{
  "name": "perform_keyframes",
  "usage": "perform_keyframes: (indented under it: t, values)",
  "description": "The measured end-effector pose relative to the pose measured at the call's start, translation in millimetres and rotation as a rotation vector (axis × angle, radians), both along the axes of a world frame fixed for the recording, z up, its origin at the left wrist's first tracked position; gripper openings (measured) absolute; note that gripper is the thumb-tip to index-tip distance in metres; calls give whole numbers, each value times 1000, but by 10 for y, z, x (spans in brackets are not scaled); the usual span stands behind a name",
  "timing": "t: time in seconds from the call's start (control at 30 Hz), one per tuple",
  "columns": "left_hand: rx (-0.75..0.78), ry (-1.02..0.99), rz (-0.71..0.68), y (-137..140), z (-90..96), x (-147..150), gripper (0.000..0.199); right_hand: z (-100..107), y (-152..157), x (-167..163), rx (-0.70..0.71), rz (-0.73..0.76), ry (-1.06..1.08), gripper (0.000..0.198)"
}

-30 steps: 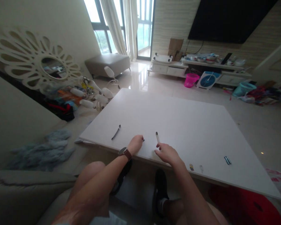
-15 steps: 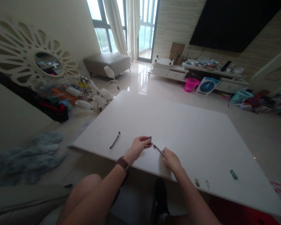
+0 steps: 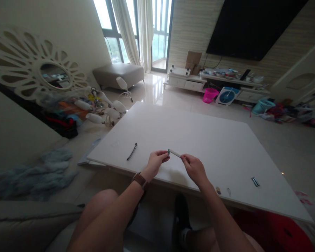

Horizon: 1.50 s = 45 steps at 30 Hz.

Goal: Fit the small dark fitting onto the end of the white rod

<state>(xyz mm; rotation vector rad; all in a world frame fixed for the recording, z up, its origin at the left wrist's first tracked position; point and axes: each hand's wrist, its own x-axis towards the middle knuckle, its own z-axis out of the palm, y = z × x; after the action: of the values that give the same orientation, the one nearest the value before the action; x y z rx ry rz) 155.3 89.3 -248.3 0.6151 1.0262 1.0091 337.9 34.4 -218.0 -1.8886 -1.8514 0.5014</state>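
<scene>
My left hand (image 3: 156, 161) pinches a small dark piece (image 3: 168, 152) between thumb and fingers, above the near edge of a large white board (image 3: 199, 140). My right hand (image 3: 194, 168) holds a slim pale stick-like piece (image 3: 175, 153) by one end. The stick's other end meets the dark piece, and both are lifted off the board. A brown watch sits on my left wrist.
A thin dark strip (image 3: 132, 151) lies on the board to the left. A small blue-dark part (image 3: 255, 181) and two tiny bits (image 3: 218, 190) lie at the right near edge. Lamp parts (image 3: 105, 108) and grey cloth (image 3: 42, 171) clutter the floor at left. My knees are under the board's edge.
My right hand picked the pale stick up off the board, and my left lifted the dark piece. Both hands came together above the board until the two pieces met.
</scene>
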Motion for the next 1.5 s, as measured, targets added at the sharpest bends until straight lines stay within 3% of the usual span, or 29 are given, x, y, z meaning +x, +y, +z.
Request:
perform_keyframes:
  t: [0.07,0.2,0.37,0.5,0.67,0.8,0.97,1.13,1.3,1.43,1.5]
  values:
    - [2,16,-1,1,-5,-8,14,6,23,-4,-9,19,-24,34]
    - [-6,32,9,57,-21,-2,15,36,123,17,13,-104,-151,34]
    - [3,1,10,173,-6,24,17,47,243,96,20,38,-56,29]
    - [-6,4,20,239,21,34,17,10,287,173,70,-112,-79,31]
    - [12,3,-15,239,32,54,22,-25,262,181,82,75,33,31]
    - [17,19,-16,180,34,86,22,-16,215,182,85,-107,-40,33]
    - [33,34,-5,64,45,82,19,33,140,177,70,74,40,31]
    - [41,80,3,-22,34,22,22,76,93,113,90,-103,-44,33]
    - [35,53,21,10,37,36,27,111,123,56,71,64,47,31]
    - [37,-2,64,98,74,98,25,111,233,60,115,-109,-4,32]
    - [34,-23,88,142,89,113,25,95,294,68,139,-95,46,34]
